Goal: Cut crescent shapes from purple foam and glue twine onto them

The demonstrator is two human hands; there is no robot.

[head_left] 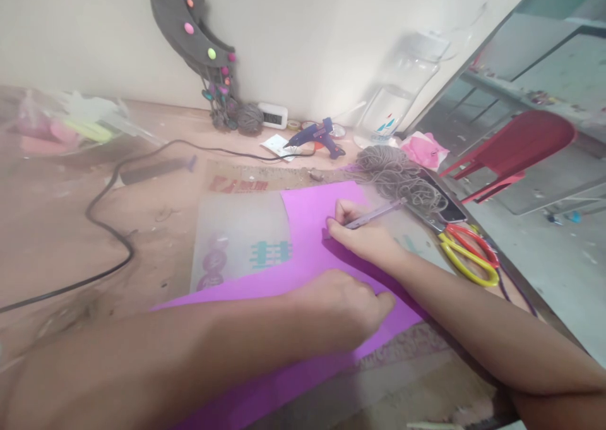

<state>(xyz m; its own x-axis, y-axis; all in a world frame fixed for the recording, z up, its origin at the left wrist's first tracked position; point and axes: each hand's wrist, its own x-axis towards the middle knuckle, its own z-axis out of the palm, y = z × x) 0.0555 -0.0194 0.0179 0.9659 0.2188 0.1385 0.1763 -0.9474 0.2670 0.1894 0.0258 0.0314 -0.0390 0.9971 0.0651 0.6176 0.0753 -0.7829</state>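
A sheet of bright purple paper or thin foam (322,228) lies across the table, with a notch cut out at its upper left. My right hand (360,231) is closed around a slim, pale pen (379,213), its lower end close to the sheet. Lower down, my left hand (345,307) rests on the same sheet with its fingers curled under. Whatever is inside those fingers, if anything, is hidden. Beneath the purple sheet is a whitish, printed plastic sheet (237,228).
Scissors with red and yellow handles (468,253), grey yarn (398,174) and a phone (452,206) lie at the right edge. Behind are a blue glue gun (312,136) with its black cord (108,184), a small digital clock (273,115) and a clear bottle (398,95).
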